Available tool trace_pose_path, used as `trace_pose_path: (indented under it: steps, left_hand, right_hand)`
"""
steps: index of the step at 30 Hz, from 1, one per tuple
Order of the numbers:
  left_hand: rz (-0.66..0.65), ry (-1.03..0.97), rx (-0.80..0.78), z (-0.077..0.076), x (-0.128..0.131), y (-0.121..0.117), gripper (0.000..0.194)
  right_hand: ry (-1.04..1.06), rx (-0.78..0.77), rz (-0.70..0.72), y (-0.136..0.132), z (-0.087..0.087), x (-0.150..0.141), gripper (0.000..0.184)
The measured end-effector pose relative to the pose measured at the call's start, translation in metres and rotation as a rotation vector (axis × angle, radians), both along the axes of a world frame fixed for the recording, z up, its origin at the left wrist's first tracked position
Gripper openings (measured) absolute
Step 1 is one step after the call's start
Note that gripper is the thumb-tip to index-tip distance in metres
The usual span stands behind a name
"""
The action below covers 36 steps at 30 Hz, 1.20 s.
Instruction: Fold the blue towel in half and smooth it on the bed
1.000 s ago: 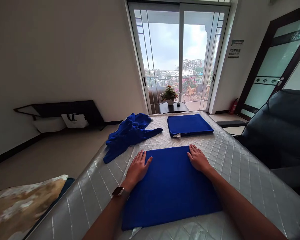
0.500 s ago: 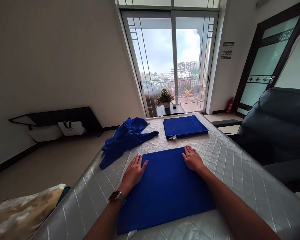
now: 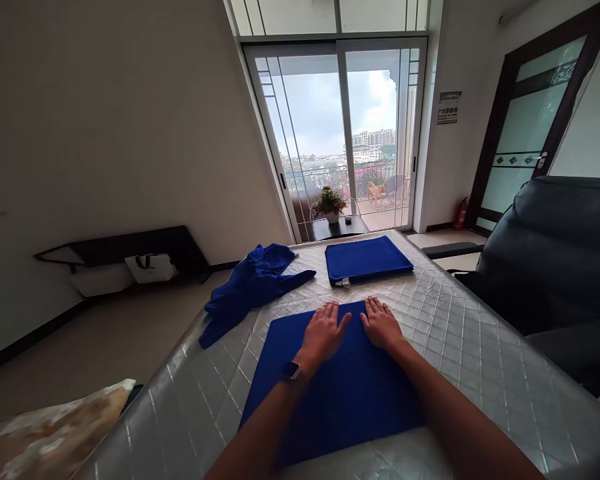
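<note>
A folded blue cloth (image 3: 350,407) lies flat in front of me on a silvery quilted mattress (image 3: 470,347). My left hand (image 3: 325,330), with a watch (image 3: 291,370) at its wrist, is over the cloth's upper middle, fingers stretched out and thumb apart. On the cloth's far right corner rests my right hand (image 3: 381,323), flat with fingers extended. Neither hand grips anything. Beyond them sits another folded blue cloth (image 3: 370,259), a small white tag at its near edge. To the left, a crumpled blue cloth (image 3: 255,287) lies in a loose heap.
A black leather armchair (image 3: 570,253) stands along the right side. At the far end is a small dark table (image 3: 340,230) with a potted plant (image 3: 329,203), before sliding glass doors. A patterned brown and white cushion (image 3: 60,433) sits at lower left.
My left hand has moved right, from the cloth's left edge to its upper middle, close to my right hand. The right hand stays near the far right corner. The view has tilted slightly.
</note>
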<state>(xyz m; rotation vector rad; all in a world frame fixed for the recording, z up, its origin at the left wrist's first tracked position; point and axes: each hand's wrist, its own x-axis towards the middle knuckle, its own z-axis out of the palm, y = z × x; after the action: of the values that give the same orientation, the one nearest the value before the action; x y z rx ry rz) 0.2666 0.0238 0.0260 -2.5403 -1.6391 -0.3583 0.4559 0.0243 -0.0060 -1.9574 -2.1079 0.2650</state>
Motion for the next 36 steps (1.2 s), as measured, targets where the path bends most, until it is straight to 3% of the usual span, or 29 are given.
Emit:
trace_pose_path:
  steps: [2, 5, 11, 17, 22, 28, 31, 36]
  left_hand:
    - [-0.091, -0.052, 0.027, -0.005, 0.036, 0.0, 0.071]
    - [-0.097, -0.11, -0.009, -0.014, 0.065, 0.008, 0.066]
    - [-0.016, -0.106, -0.119, -0.032, 0.064, 0.021, 0.067]
    - [-0.02, -0.062, -0.134, -0.031, 0.054, 0.016, 0.071]
    - [0.058, -0.033, -0.154, -0.025, 0.013, 0.014, 0.074]
    - [0.219, -0.052, -0.158, -0.026, -0.09, 0.012, 0.069]
    - [0.285, -0.072, -0.164, -0.03, -0.13, 0.011, 0.073]
    - [0.311, -0.089, -0.113, -0.039, -0.143, 0.01, 0.081]
  right_hand:
    - [-0.025, -0.002, 0.027, -0.001, 0.0, 0.001, 0.064]
    - [-0.058, -0.012, 0.081, -0.003, 0.001, 0.003, 0.062]
    - [-0.047, -0.002, 0.052, -0.002, 0.001, 0.003, 0.062]
    - [-0.025, 0.008, 0.027, -0.001, 0.0, 0.002, 0.062]
    - [-0.013, 0.001, 0.003, -0.001, 0.001, 0.001, 0.066]
    - [-0.032, -0.009, -0.008, 0.002, -0.004, 0.002, 0.066]
    - [-0.05, -0.014, -0.008, 0.002, -0.006, 0.003, 0.066]
    - [-0.076, -0.029, -0.015, 0.003, -0.007, 0.004, 0.066]
